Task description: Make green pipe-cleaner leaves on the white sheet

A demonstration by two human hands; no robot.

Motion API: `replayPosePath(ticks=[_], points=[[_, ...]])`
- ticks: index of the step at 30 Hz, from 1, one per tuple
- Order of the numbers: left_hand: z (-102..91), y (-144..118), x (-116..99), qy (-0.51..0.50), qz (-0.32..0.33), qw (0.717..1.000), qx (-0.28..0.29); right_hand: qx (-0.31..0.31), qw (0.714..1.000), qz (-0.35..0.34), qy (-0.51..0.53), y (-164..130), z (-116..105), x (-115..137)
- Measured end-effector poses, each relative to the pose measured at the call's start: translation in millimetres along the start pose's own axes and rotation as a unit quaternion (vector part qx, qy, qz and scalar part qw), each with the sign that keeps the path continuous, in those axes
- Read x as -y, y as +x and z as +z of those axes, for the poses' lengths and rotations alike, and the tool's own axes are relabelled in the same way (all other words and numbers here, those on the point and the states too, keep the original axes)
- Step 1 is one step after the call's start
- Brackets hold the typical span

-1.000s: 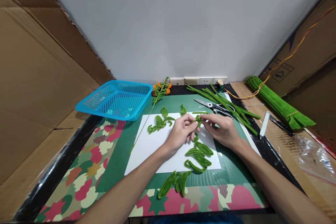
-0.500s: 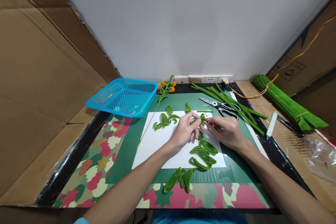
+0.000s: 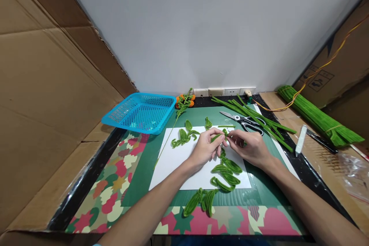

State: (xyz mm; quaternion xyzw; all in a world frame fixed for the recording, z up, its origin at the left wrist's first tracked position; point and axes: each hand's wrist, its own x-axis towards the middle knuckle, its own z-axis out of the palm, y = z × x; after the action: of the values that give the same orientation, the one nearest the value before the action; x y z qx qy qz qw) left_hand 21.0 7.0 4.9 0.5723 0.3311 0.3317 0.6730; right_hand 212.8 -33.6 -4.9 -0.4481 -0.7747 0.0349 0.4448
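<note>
Over the white paper sheet (image 3: 184, 165) at the middle of the worktop, the left hand (image 3: 205, 149) and the right hand (image 3: 250, 147) each close a pinching grip on one small green pipe-cleaner leaf (image 3: 219, 135) held between them. No readable writing shows; the cardboard box (image 3: 340, 65) at right bears only printed handling symbols. The worktop carries a green cutting mat (image 3: 253, 184) over a camouflage-patterned cover (image 3: 115, 184), with scissors (image 3: 245, 121), a blue mesh basket (image 3: 142, 112), a grey wall and cardboard panels around.
</note>
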Motion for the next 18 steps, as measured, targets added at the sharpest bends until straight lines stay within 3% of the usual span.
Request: replayPosePath(ticks=[18], points=[[4.0, -2.4, -1.4, 0.02, 0.009, 1.0, -0.006, -0.031, 0.999, 0.016, -0.013, -2.9, 6.4, 7.1]])
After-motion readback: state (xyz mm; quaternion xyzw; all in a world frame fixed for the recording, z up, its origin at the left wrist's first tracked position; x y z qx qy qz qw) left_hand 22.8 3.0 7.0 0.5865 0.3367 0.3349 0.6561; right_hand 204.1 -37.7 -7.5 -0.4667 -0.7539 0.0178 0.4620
